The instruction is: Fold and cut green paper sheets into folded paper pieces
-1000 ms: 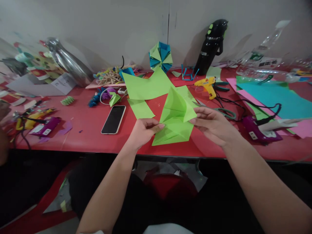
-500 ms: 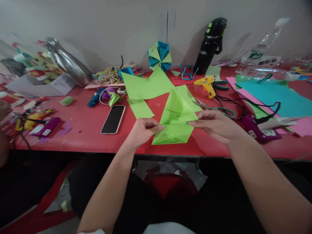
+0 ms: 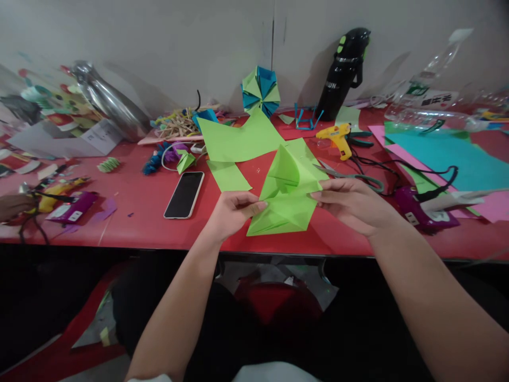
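A folded green paper (image 3: 284,212) is held over the front of the red table, its upper part standing up and partly open. My left hand (image 3: 235,215) pinches its left edge between thumb and fingers. On the right edge my right hand (image 3: 352,204) has a like pinch. Behind the folded piece lie a large green sheet (image 3: 242,140) and a green strip (image 3: 228,176). Scissors (image 3: 368,180) rest just beyond my right hand. A black phone (image 3: 185,195) lies to the left of my left hand.
The red table (image 3: 135,228) also bears a yellow glue gun (image 3: 337,139), a black flask (image 3: 344,74), a blue-green paper ball (image 3: 261,91), coloured sheets (image 3: 449,154) and a purple box (image 3: 427,209). Another person's hand (image 3: 16,207) is at the far left.
The band between my hands on the folded paper has flattened and spread, and the paper's upper pocket has shifted slightly. At the far left the other person's hand has come over the yellow tool.
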Tool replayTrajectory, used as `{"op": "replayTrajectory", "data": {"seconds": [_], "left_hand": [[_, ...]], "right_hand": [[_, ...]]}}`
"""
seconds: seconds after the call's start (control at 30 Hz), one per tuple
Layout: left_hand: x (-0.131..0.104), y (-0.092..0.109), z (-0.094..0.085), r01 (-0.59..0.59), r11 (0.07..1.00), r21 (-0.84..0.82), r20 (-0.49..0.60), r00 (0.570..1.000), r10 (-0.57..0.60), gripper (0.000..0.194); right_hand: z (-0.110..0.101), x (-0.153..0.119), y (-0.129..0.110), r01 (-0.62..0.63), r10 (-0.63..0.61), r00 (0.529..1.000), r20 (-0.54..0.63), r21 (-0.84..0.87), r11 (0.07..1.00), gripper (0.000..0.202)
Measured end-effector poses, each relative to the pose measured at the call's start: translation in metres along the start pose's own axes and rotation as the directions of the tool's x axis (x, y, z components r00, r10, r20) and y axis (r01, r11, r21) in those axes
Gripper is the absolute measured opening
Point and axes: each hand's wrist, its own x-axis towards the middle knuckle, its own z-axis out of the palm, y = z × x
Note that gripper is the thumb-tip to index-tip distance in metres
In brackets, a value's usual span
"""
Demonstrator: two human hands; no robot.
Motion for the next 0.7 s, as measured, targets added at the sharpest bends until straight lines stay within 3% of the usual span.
{"op": "replayTrajectory", "data": {"seconds": [0.3,0.53,0.6,0.7], "left_hand": [[0.001,-0.003,-0.006,0.054,0.998,0.042,0.01,0.998,-0.054,0.027],[-0.001,0.0,-0.006,0.092,0.995,0.034,0.031,0.995,-0.093,0.024],[-0.002,0.002,-0.005,0.085,0.995,0.061,0.034,0.996,-0.087,0.025],[-0.005,0.006,-0.003,0.068,0.992,0.103,0.038,0.997,-0.072,0.025]], "right_hand": [[-0.006,0.002,0.002,0.021,-0.021,1.0,0.012,0.017,1.0,0.025],[0.002,-0.003,0.004,0.243,-0.203,0.955,0.217,-0.177,0.954,0.065],[0.006,-0.002,0.006,0.302,-0.256,0.94,0.225,-0.206,0.931,0.067],[0.013,0.0,0.007,0.37,-0.333,0.925,0.182,-0.237,0.898,0.054]]}}
